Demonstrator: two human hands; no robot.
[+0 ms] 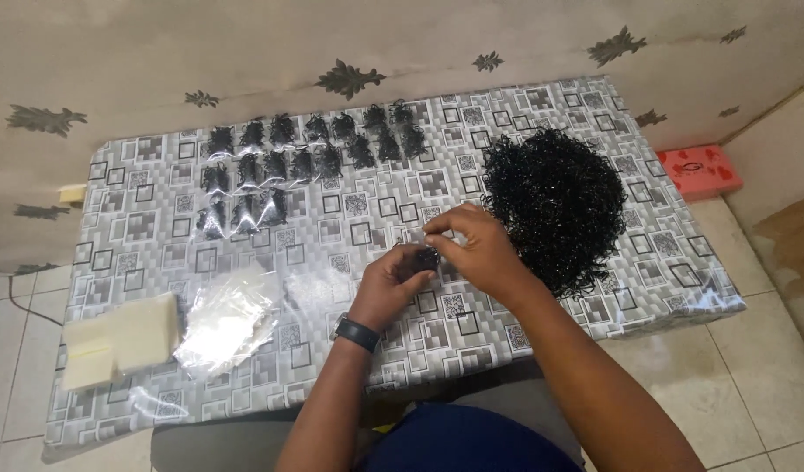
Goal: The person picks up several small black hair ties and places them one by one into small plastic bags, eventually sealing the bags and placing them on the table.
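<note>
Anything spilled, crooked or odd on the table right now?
Nothing stands out. The big black pile sits in one heap on the table, the small filled bags lie in rough rows, and the empty clear bags stay stacked beside the white block. Both hands, left hand and right hand, hold a small black bunch.

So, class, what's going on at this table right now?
A person seated at a patterned table holds a small clump of black bands between the left hand and right hand. A big pile of loose black bands lies to the right, rows of small filled packets behind, and empty clear bags on the left.
</note>
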